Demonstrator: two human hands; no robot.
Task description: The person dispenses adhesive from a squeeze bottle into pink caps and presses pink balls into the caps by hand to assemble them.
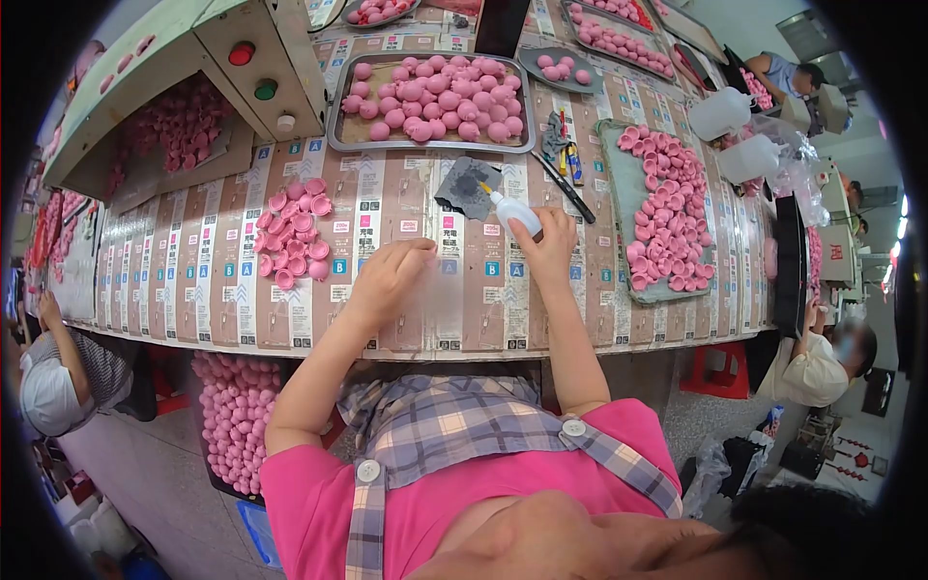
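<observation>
My right hand (548,244) grips a small white squeeze bottle (516,213), tilted with its yellow nozzle pointing at a dark grey, stained cloth (468,189) on the table. Whether the nozzle touches the cloth cannot be made out. Over the table to the left, my left hand (394,277) is closed, its fingers curled together at the tips; anything inside them is hidden. Left of that hand lies a loose pile of pink half-shells (293,232), hollow like little cups. To the right of the bottle are a black pen (564,188) and a yellow-and-blue tube (575,164).
A metal tray (431,147) of pink balls stands behind the cloth. On the right, a greenish tray (619,280) holds many pink half-shells. A machine (184,58) with red and green buttons stands at left. A crate of pink balls (234,416) sits below. Other people work at both sides.
</observation>
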